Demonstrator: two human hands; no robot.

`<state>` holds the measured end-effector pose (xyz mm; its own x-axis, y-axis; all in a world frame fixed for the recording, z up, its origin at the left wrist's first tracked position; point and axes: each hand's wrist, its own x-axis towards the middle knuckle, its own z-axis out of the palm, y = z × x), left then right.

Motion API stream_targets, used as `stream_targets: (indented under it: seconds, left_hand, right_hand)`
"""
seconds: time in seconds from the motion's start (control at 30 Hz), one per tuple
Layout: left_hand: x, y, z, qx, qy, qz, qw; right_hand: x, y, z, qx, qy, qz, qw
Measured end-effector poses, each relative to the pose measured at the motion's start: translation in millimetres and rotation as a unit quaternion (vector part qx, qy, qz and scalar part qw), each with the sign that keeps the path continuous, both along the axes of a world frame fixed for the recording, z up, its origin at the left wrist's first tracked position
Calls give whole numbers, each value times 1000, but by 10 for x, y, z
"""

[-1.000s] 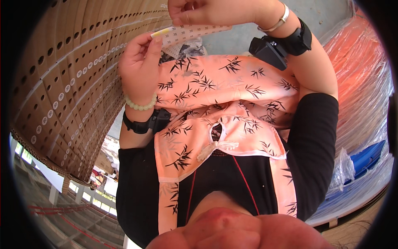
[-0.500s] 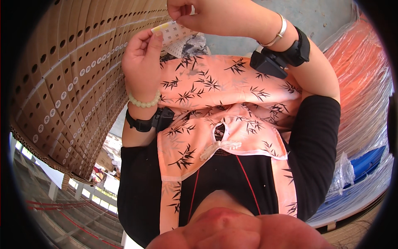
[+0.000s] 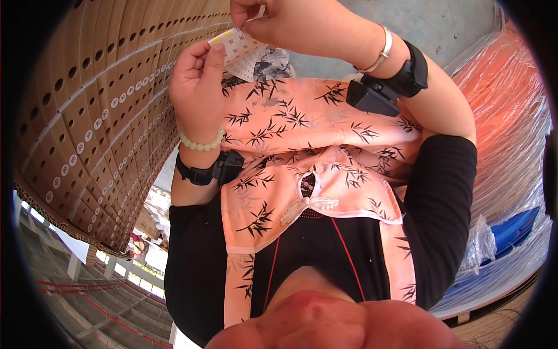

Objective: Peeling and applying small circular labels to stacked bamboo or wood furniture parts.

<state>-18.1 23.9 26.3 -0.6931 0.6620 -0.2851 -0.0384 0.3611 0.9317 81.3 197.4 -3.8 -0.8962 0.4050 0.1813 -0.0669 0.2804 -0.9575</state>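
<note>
Sticker sheet (image 3: pixel 241 50) in left hand (image 3: pixel 199 87); two bracelets (image 3: pixel 201 143), two armbands (image 3: pixel 195 174).

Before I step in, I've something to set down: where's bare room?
Bare grey floor shows between the right forearm and the orange, plastic-wrapped load. The left is crowded: brown, hole-punched cardboard beside the left hand, which holds white printed labels.

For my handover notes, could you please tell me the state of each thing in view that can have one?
Printed sheet: bent, held up.
Left hand: pinched on the sheet.
Right hand: curled, near the sheet; grip unclear.
Brown cardboard: stacked.
Apron: worn, creased.
Black wrist devices: strapped on.
Clear plastic film: crumpled, over orange goods.
</note>
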Motion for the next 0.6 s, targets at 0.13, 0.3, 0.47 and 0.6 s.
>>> stream_targets:
  seconds: [0.13, 0.3, 0.47, 0.6]
  left_hand:
    - [-9, 1, -1, -3, -33, 4, 999]
    - [-84, -47, -59, -3, -90, 6, 996]
    - [-125, -101, -100, -5, -114, -22, 993]
    - [-2, -39, -60, -57, -119, -74, 988]
  right_hand:
    - [9, -21, 5, 13, 6, -8, 1000]
    - [23, -6, 35, 8, 22, 13, 1000]
    - [-53, 203, -125, 53, 43, -11, 998]
    - [-152, 284, -673, 119, 38, -38, 992]
